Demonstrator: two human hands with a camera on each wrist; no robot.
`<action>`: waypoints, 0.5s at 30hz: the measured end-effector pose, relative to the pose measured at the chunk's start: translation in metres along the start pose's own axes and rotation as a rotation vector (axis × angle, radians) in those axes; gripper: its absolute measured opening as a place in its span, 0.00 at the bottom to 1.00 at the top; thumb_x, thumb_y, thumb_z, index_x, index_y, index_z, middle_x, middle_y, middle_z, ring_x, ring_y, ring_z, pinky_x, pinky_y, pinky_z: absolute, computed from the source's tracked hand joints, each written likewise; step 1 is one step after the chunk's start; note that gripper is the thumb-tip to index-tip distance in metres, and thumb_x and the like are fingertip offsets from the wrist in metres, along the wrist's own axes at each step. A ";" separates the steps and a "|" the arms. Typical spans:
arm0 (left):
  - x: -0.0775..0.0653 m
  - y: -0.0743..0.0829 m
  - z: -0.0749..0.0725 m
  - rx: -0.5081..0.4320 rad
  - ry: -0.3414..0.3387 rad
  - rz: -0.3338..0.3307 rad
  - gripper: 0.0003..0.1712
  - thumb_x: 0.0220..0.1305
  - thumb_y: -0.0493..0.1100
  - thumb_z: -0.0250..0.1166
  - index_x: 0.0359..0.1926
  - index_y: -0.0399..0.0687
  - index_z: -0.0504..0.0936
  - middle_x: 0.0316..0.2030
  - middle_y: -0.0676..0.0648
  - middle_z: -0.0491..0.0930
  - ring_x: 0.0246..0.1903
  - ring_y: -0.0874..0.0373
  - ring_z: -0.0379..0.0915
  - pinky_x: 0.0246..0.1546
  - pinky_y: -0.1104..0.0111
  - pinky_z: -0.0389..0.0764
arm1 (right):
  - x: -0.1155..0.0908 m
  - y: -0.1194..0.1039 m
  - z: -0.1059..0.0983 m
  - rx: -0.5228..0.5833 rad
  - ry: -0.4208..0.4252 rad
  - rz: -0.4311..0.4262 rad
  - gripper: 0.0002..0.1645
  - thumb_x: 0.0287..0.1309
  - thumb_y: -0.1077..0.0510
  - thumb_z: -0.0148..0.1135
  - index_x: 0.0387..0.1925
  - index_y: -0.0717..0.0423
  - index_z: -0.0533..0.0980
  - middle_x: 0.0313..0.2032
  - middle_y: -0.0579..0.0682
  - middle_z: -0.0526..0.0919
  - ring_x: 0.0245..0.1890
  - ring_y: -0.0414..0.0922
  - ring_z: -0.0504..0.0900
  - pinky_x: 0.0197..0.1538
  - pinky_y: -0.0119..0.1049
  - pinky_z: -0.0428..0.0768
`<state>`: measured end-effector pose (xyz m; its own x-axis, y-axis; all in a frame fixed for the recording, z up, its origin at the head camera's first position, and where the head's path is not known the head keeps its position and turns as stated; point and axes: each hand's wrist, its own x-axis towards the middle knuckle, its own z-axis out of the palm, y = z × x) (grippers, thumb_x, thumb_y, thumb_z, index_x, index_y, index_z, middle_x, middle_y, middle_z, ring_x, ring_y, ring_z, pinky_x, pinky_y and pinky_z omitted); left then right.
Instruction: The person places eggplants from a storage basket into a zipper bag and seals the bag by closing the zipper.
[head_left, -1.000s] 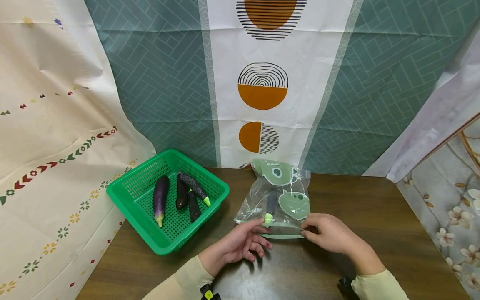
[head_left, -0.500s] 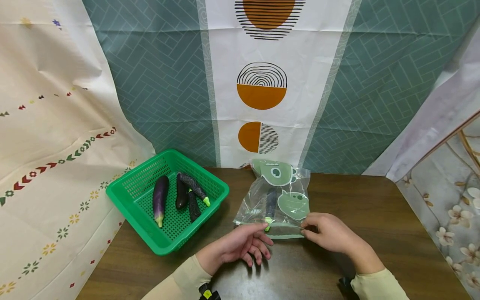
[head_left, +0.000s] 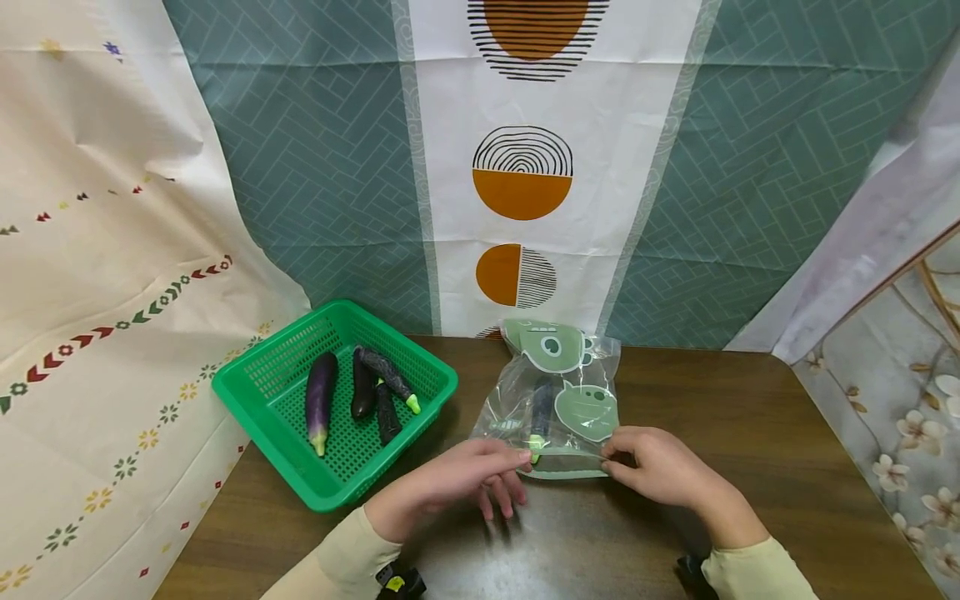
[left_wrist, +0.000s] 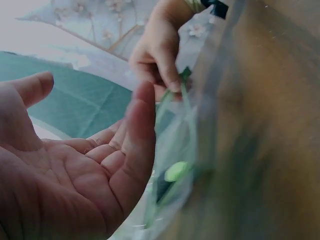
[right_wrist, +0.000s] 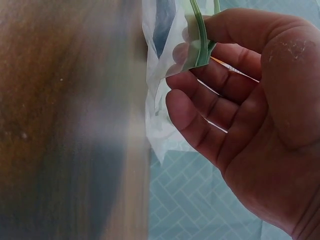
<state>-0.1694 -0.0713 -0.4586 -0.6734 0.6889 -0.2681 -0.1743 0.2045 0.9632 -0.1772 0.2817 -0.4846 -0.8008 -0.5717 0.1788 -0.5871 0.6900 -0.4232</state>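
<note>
A clear zip bag with green cartoon prints lies on the table, its green-edged mouth toward me. Inside it rests a dark eggplant, its light green stem end near the opening. My right hand pinches the right corner of the mouth between thumb and fingers; the right wrist view shows the green zip strip there. My left hand is at the left end of the mouth, fingers loose and holding nothing. In the left wrist view, the left palm is turned up beside the bag; whether it touches the plastic I cannot tell.
To the left stands a green plastic basket holding several eggplants, among them a purple one. The brown wooden table ends at a patterned cloth behind. A floral cloth hangs at the right.
My left hand has drawn back to the left from the bag's mouth and rolled over, its back now showing more. The right hand has kept its pinch on the corner.
</note>
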 end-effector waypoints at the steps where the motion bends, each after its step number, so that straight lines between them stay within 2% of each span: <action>1: -0.002 0.004 -0.002 0.030 0.016 0.013 0.31 0.84 0.61 0.61 0.58 0.34 0.84 0.42 0.36 0.92 0.33 0.51 0.89 0.30 0.64 0.87 | 0.000 0.000 0.000 -0.001 0.002 -0.001 0.09 0.68 0.59 0.77 0.38 0.38 0.87 0.35 0.27 0.80 0.34 0.31 0.76 0.39 0.37 0.82; 4: -0.009 0.016 -0.009 0.136 0.080 0.059 0.27 0.83 0.59 0.63 0.57 0.37 0.86 0.42 0.38 0.92 0.36 0.48 0.91 0.35 0.60 0.90 | 0.000 0.000 0.000 -0.008 0.003 -0.007 0.09 0.68 0.59 0.77 0.38 0.38 0.87 0.35 0.27 0.80 0.35 0.30 0.77 0.40 0.38 0.83; 9: -0.022 0.035 -0.021 0.292 0.194 0.099 0.29 0.81 0.60 0.66 0.63 0.40 0.84 0.43 0.46 0.91 0.40 0.50 0.90 0.40 0.58 0.89 | 0.001 0.000 0.000 -0.010 0.000 -0.008 0.09 0.68 0.59 0.77 0.38 0.38 0.87 0.36 0.27 0.80 0.35 0.30 0.78 0.40 0.39 0.83; 15: -0.037 0.054 -0.039 0.376 0.300 0.110 0.35 0.80 0.61 0.68 0.70 0.37 0.79 0.46 0.48 0.89 0.44 0.50 0.88 0.43 0.58 0.89 | 0.001 0.000 0.001 -0.010 -0.011 0.001 0.09 0.69 0.58 0.76 0.39 0.37 0.87 0.36 0.27 0.80 0.35 0.33 0.79 0.41 0.39 0.84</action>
<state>-0.1823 -0.1125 -0.3957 -0.8603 0.5009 -0.0945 0.1439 0.4165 0.8977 -0.1777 0.2810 -0.4852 -0.8000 -0.5757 0.1690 -0.5877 0.6951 -0.4140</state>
